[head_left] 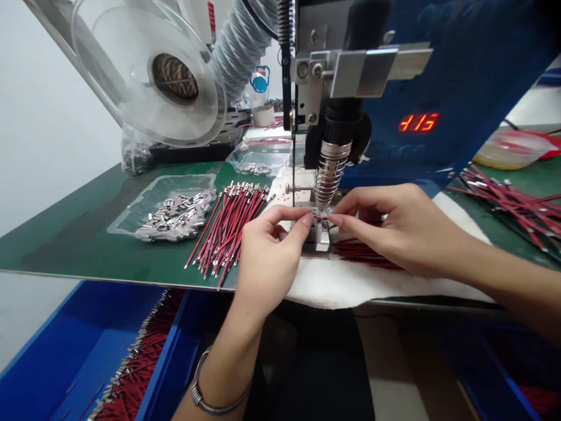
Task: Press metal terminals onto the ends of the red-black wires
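Observation:
My left hand is closed in a pinch, thumb against forefinger, at the left side of a small metal fixture. What its fingertips hold is hidden. Opposite it, my right hand pinches a thin red-and-black wire that spans the gap between the hands. Directly above is a soldering head with a coiled spring around its lower end. Under my right hand lies a bundle of red-and-black wires on a white cloth. A pile of wires with metal ends sits left of my left hand.
A clear tray of small metal cylinders stands on the green table, with another tray behind. A round fume hood hangs at upper left. The blue machine displays red digits. Blue bins sit below the table edge.

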`<state>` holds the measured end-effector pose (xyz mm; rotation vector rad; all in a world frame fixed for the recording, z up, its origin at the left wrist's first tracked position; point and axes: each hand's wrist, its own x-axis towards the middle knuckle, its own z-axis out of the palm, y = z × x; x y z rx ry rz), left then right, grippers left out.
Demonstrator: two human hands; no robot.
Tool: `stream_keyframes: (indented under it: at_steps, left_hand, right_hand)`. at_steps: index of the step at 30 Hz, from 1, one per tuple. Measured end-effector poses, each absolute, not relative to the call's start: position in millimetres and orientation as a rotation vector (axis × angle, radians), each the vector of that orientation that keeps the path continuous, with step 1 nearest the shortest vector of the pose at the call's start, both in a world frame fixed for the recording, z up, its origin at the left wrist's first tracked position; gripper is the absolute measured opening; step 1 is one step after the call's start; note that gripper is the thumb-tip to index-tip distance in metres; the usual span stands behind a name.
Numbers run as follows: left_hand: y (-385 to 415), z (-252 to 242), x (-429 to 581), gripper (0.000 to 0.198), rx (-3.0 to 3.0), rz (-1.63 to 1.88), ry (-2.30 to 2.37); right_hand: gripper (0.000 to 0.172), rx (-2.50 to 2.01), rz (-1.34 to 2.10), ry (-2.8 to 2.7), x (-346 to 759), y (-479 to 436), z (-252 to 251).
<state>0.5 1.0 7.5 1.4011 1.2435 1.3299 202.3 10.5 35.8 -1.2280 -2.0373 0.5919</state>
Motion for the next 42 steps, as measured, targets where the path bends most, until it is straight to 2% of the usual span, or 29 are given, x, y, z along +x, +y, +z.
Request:
stream_keyframes:
  at_steps: [13,42]
  left_hand:
    - [1.9,7.3,0.6,0.014,1.407,1.331,1.241]
    - [0.3,7.6,2.0,0.014,1.395,1.333,1.257]
  right_hand:
    - [0.028,-1.229,0.576,-2.044,202.7,10.5,34.3]
    - [0.025,-1.183,0.568,-2.05,203.3,11.5,33.5]
